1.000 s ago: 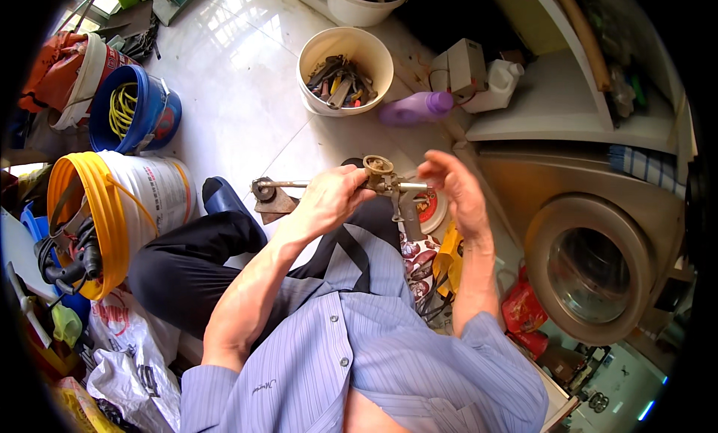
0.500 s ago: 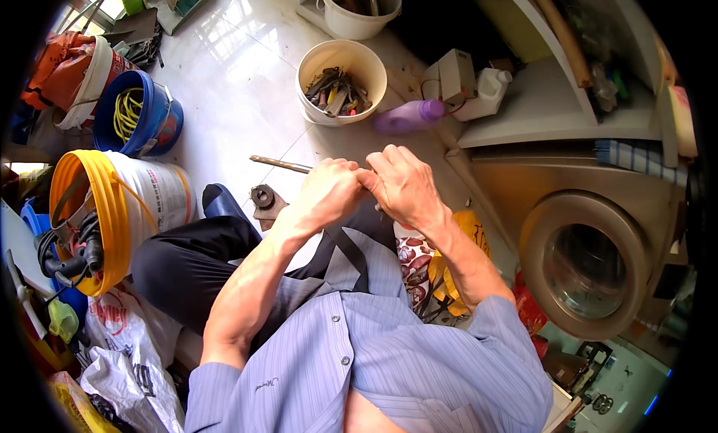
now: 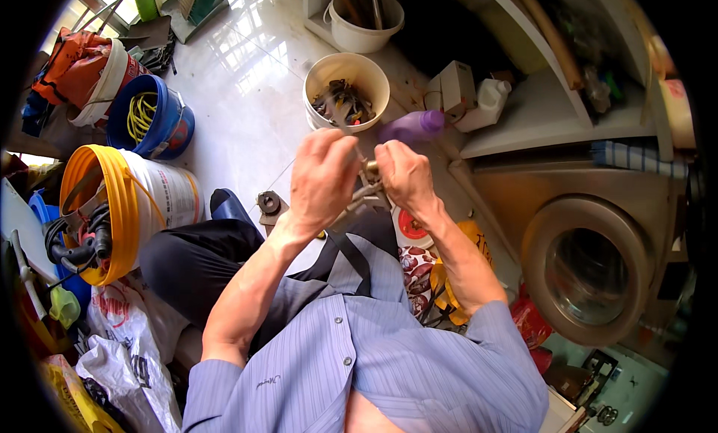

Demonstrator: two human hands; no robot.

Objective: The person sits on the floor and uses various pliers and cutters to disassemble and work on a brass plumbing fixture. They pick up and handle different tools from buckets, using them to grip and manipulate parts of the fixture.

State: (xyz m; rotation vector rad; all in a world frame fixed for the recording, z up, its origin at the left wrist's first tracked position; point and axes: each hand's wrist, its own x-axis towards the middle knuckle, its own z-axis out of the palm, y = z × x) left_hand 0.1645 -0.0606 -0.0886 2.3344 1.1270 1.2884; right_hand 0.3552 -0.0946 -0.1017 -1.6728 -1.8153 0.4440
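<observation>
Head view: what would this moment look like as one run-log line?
left hand: curled, grip unclear | right hand: gripping brass-coloured metal fitting | beyond: cream bucket holding tools, purple bottle

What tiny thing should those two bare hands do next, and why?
I'd probably have the bare right hand hold the brass-coloured metal part steady before the bare left hand turns the long grey metal rod further. The part shows right beside the right hand's fingers, both hands are up in mid-air, and the rod looks blurred, so things might slip.
</observation>
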